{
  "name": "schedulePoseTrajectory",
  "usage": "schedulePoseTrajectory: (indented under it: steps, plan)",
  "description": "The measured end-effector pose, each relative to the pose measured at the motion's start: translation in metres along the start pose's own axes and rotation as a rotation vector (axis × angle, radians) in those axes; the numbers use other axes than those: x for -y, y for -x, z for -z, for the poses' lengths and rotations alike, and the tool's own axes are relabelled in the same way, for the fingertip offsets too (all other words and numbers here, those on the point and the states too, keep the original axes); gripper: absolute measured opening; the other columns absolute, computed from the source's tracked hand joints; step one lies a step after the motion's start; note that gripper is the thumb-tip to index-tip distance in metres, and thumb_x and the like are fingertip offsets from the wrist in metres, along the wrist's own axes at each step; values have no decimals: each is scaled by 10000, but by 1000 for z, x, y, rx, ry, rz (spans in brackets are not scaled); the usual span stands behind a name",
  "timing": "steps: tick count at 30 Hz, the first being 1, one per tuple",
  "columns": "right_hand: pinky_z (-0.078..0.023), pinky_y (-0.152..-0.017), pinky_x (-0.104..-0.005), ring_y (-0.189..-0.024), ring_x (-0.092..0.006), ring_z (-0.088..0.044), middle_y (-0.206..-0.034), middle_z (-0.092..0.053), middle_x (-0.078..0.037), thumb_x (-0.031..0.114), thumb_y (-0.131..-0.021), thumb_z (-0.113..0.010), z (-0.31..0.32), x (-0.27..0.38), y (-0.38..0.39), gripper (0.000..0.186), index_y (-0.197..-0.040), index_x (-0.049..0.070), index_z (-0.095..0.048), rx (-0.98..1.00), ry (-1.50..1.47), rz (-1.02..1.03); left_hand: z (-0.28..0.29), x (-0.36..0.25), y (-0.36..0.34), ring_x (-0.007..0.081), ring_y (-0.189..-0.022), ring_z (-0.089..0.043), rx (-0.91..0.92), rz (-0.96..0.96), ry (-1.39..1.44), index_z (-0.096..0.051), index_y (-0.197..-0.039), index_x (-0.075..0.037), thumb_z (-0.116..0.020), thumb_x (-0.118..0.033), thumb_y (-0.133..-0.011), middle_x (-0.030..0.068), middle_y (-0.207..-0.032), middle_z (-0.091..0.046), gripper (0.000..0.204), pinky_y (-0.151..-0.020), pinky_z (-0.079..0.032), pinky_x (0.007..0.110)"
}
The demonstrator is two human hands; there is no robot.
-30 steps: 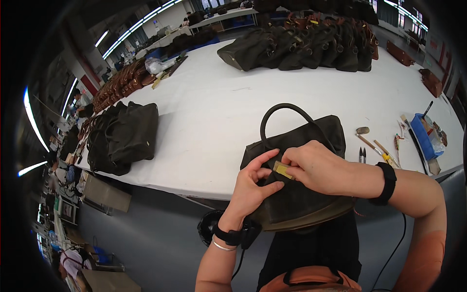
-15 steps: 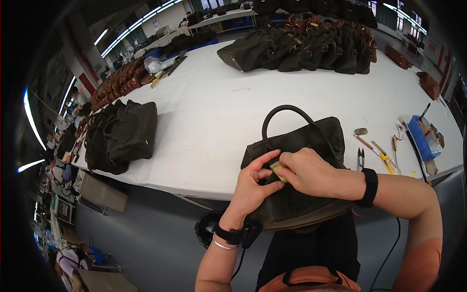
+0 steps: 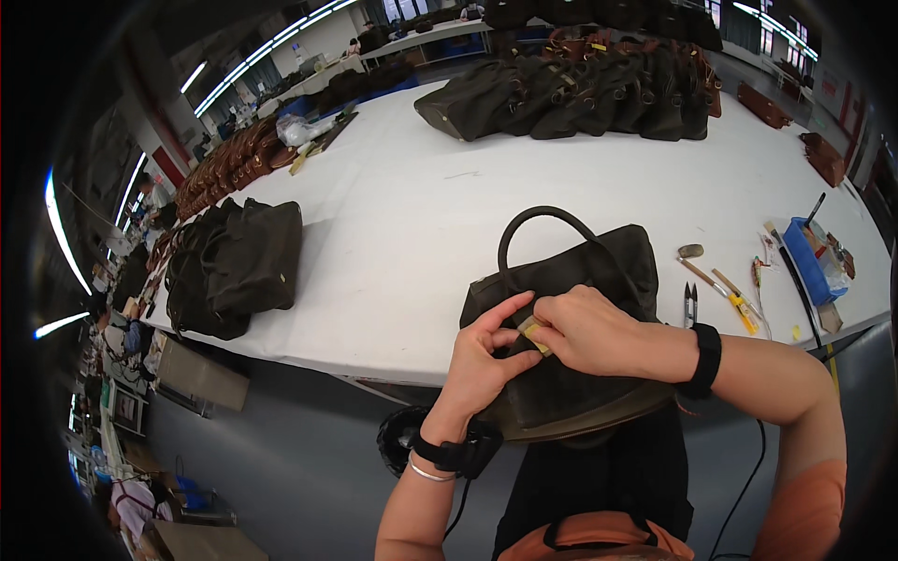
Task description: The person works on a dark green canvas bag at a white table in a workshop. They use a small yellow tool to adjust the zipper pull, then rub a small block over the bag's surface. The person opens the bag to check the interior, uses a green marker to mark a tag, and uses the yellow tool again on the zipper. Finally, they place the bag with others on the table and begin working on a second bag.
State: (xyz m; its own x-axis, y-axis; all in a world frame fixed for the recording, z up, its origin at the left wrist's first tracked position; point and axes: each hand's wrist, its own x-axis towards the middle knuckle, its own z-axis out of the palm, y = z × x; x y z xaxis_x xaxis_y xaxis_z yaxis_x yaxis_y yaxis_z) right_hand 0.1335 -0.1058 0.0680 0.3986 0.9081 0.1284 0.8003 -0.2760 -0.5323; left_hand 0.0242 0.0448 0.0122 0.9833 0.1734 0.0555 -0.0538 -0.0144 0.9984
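Observation:
A dark green handbag (image 3: 599, 271) leans over the table's near edge against my lap, its looped handle (image 3: 547, 211) standing up toward the far side. My right hand (image 3: 594, 332) is closed in a pinch on a small yellow-and-beige block (image 3: 535, 338), held against the bag's front. What lies under the block is hidden by my fingers. Beside it, my left hand (image 3: 482, 351) rests on the bag with thumb and forefinger stretched apart, framing the same spot; its other fingers are partly hidden.
Dark bags (image 3: 253, 262) lie at the left edge of the white table (image 3: 393, 215). A row of dark bags (image 3: 580, 98) fills the far side. At right are a blue tray (image 3: 812, 262), a yellow-handled cutter (image 3: 744, 313), pens (image 3: 690, 304) and a stone-like lump (image 3: 690, 251).
The view has shifted slightly. My right hand and the block sit a little lower and further left against the bag; my left hand has barely moved.

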Motion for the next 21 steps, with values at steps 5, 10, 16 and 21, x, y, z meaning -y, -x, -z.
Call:
schedulePoseTrajectory:
  steps: [5, 10, 16, 21]
  plan:
    - [-481, -544, -388, -587, -315, -635, -640, -623, -183, 134, -890, -591, 2, 0, -10, 247, -722, -47, -596, -133, -148, -34, -4, -6, 0, 38, -883, -618, -27, -11, 73, -461, -1408, -4, -710, 125, -745, 24, -919, -718, 721, -856, -473, 214]
    - [-500, -473, -270, -516, -148, -645, -625, -644, -98, 163, -945, -594, 13, -3, 2, 264, -773, -38, -585, -54, -191, -89, -5, -15, 1, 41, -887, -621, -3, 17, 7, -458, -1413, -9, -715, 125, -738, 20, -889, -721, 735, -860, -475, 217]
    - [-494, -594, -444, -649, -380, -636, -676, -629, -202, 128, -873, -583, -2, -5, 2, 207, -735, -25, -611, -24, -100, -33, -2, -8, 0, 57, -949, -627, 7, 51, 11, -451, -1415, -3, -705, 122, -748, 44, -929, -730, 725, -878, -478, 234]
    - [-502, -612, -459, -676, -392, -645, -696, -642, -212, 149, -905, -549, -12, -1, -7, 213, -821, -37, -611, -92, -105, 3, -6, -8, -2, 65, -954, -634, 1, 4, 57, -456, -1412, -6, -704, 113, -756, 48, -966, -725, 711, -926, -450, 239]
